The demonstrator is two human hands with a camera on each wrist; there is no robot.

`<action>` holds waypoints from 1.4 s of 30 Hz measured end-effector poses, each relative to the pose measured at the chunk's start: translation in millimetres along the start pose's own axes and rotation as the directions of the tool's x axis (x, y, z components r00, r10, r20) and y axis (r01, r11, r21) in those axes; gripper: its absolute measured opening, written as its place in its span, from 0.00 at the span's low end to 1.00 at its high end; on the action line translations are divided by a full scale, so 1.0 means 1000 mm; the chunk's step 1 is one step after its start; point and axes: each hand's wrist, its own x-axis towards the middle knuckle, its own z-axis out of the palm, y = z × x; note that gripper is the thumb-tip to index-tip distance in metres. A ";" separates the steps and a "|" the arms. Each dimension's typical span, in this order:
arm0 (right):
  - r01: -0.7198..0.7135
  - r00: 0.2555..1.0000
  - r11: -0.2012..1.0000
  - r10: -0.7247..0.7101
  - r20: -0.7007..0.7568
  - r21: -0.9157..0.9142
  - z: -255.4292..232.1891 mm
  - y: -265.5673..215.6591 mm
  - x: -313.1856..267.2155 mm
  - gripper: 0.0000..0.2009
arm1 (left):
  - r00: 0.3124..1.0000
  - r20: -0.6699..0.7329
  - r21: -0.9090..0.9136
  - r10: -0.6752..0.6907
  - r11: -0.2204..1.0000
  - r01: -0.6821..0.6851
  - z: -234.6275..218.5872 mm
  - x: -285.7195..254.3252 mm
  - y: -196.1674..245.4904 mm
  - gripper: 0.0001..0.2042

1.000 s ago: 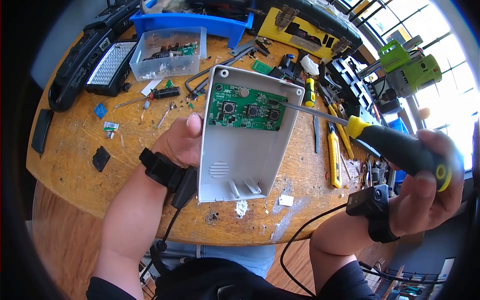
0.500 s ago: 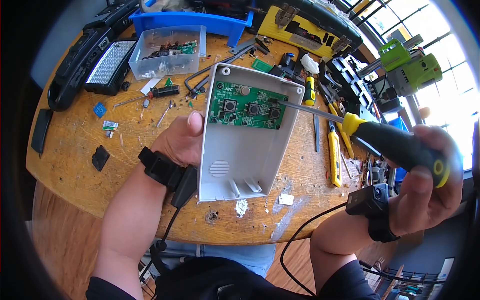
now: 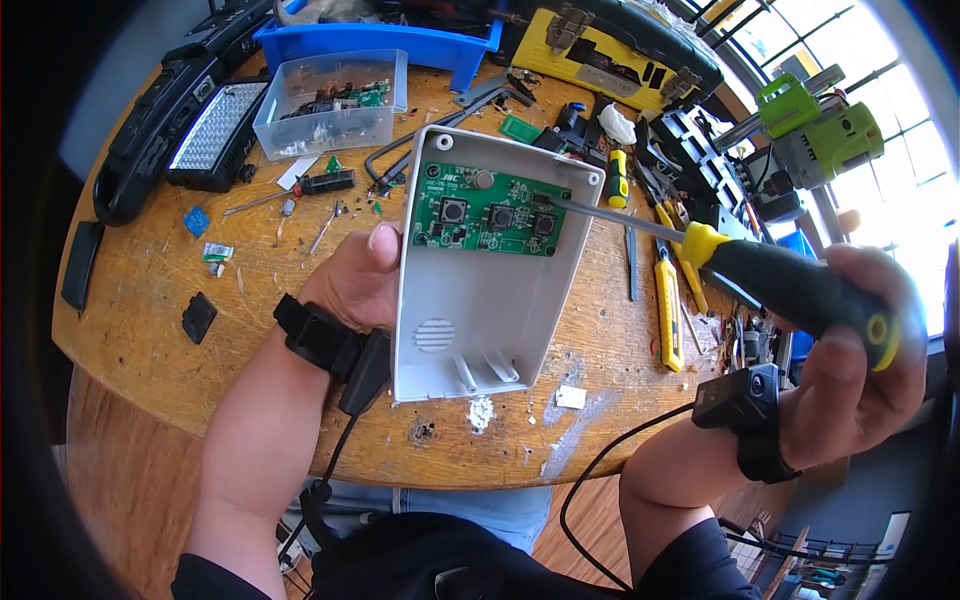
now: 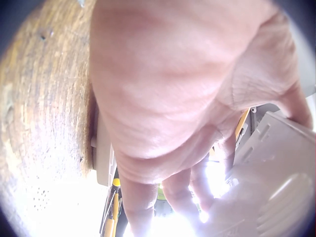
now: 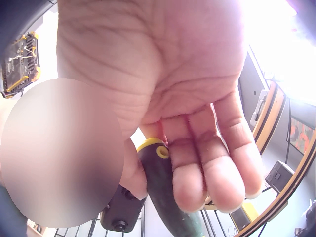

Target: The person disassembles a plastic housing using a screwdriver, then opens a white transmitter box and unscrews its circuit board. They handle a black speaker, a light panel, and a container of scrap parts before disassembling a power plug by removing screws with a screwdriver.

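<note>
A pale plastic housing (image 3: 470, 310) is held tilted up above the table by my left hand (image 3: 357, 280), thumb at its left edge and the other fingers behind it. Inside its upper part lies a green circuit board (image 3: 490, 212) with three black buttons. My right hand (image 3: 860, 350) grips the black and yellow handle of a screwdriver (image 3: 790, 285); its shaft crosses the housing's right wall and the tip is at the board's upper right. In the right wrist view the handle (image 5: 163, 182) sits between thumb and curled fingers. The left wrist view shows the housing (image 4: 281, 168) beside the palm.
Behind the housing stand a clear parts box (image 3: 330, 105), a blue bin (image 3: 380, 45) and a yellow-black toolbox (image 3: 590, 60). A yellow cutter (image 3: 668, 310) and other tools lie on the right. A small screwdriver (image 3: 325, 182) lies at the left, near a lamp panel (image 3: 218, 130).
The housing and board have shifted very slightly left in the head view. The screwdriver has moved slightly left with them, its tip still at the board's upper right. Both holds are unchanged.
</note>
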 end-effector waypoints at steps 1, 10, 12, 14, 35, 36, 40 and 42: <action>0.031 0.999 0.999 -0.031 0.007 -0.030 -0.004 0.000 0.000 0.22 | 1.000 0.013 -0.008 -0.006 1.000 0.006 -0.001 0.001 0.000 0.61; -0.020 0.998 0.999 0.018 0.062 0.031 -0.007 -0.003 -0.003 0.21 | 1.000 0.009 -0.006 0.001 1.000 -0.001 0.003 0.000 0.003 0.60; -0.044 0.996 0.998 0.040 0.082 0.042 -0.005 -0.004 -0.001 0.21 | 1.000 0.010 -0.011 -0.007 1.000 0.007 -0.002 -0.001 0.001 0.60; -0.023 0.994 0.999 0.018 0.112 0.043 -0.003 -0.006 0.001 0.20 | 0.992 0.124 -0.170 0.026 0.986 -0.005 -0.007 -0.002 -0.001 0.44; -0.025 0.996 0.999 0.021 0.085 0.041 0.001 -0.009 0.001 0.22 | 0.995 0.103 -0.122 0.004 0.993 0.008 -0.008 -0.003 -0.001 0.45; -0.024 0.996 0.999 0.020 0.085 0.041 0.000 -0.007 0.001 0.22 | 0.995 0.103 -0.121 0.005 0.993 0.008 -0.007 -0.004 0.000 0.45; 0.049 0.989 0.993 -0.063 0.132 0.105 -0.005 -0.004 0.001 0.23 | 0.994 0.106 -0.105 0.023 0.994 -0.012 -0.004 -0.005 0.003 0.45; 0.075 0.982 0.989 -0.095 0.164 0.125 -0.005 -0.004 0.003 0.23 | 0.993 0.113 -0.104 0.030 0.994 -0.018 -0.002 -0.006 0.005 0.46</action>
